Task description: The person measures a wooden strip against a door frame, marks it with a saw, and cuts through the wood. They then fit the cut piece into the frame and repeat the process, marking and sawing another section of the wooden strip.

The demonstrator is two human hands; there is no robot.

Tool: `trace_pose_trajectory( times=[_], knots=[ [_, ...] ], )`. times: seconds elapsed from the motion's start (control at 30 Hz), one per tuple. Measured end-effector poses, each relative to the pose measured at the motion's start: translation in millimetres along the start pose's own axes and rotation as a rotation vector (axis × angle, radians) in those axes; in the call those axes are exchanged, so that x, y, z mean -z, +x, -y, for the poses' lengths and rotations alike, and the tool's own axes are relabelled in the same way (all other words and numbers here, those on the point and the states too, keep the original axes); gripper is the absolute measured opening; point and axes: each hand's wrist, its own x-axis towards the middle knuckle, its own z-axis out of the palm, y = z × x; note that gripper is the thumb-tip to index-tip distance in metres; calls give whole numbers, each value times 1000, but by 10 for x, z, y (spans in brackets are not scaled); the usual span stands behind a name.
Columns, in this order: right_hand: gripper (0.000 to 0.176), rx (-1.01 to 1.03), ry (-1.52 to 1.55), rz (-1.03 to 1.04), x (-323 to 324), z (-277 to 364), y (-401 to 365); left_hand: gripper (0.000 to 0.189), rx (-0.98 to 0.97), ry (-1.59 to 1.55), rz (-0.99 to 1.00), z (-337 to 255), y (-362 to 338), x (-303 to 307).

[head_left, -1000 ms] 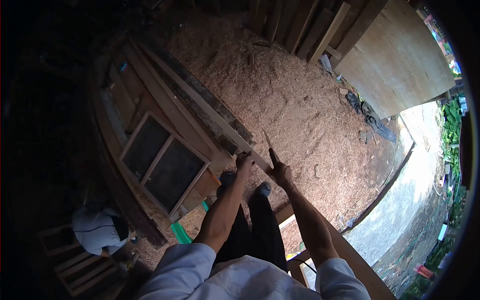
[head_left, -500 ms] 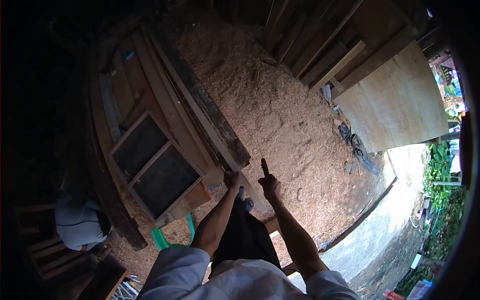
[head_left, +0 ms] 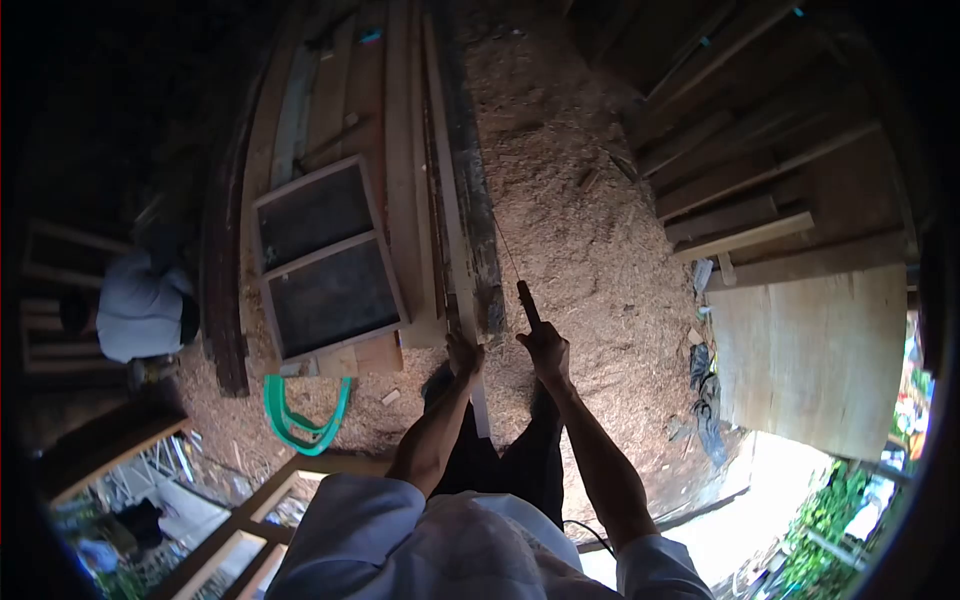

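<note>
My left hand (head_left: 464, 354) is closed around a long, narrow wooden board (head_left: 452, 180) near its close end, which sticks out past the hand over my legs. The board lies along the right edge of a stack of planks. To its right, my right hand (head_left: 545, 352) grips the dark handle of a handsaw (head_left: 529, 304). Its thin blade shows nearly edge-on, pointing away and slightly left toward the dark beam (head_left: 470, 150). On the planks left of the board rests a wooden frame (head_left: 390, 268) with two dark panels.
Wood shavings (head_left: 590, 270) cover the ground. A person (head_left: 146, 305) in a light shirt sits at the left. Near my left arm is a curved green plastic thing (head_left: 344, 400). A plywood sheet (head_left: 810, 350) and leaning boards (head_left: 750, 235) stand at the right.
My view has turned, so the planks now run nearly straight ahead. The left hand stays on the board, and the right still holds the handsaw, its blade now showing as a thin line.
</note>
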Motion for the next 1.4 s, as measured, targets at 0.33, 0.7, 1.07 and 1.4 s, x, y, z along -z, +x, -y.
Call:
trace_pose_trajectory(
  times=[0.33, 0.7, 1.07, 1.4],
  knots=[
    [26, 165, 232, 577, 263, -32, 829, 60, 93, 56, -238, 189, -695, -295],
    [26, 308, 6, 852, -104, 242, 1326, 46, 239, 111, -159, 287, -845, -93],
    [28, 579, 275, 1180, -450, -157, 1759, 55, 526, -92, -315, 54, -878, -402],
    [31, 573, 278, 1328, -451, -301, 1902, 43, 439, -234, -741, -264, -888, -791]
  ],
)
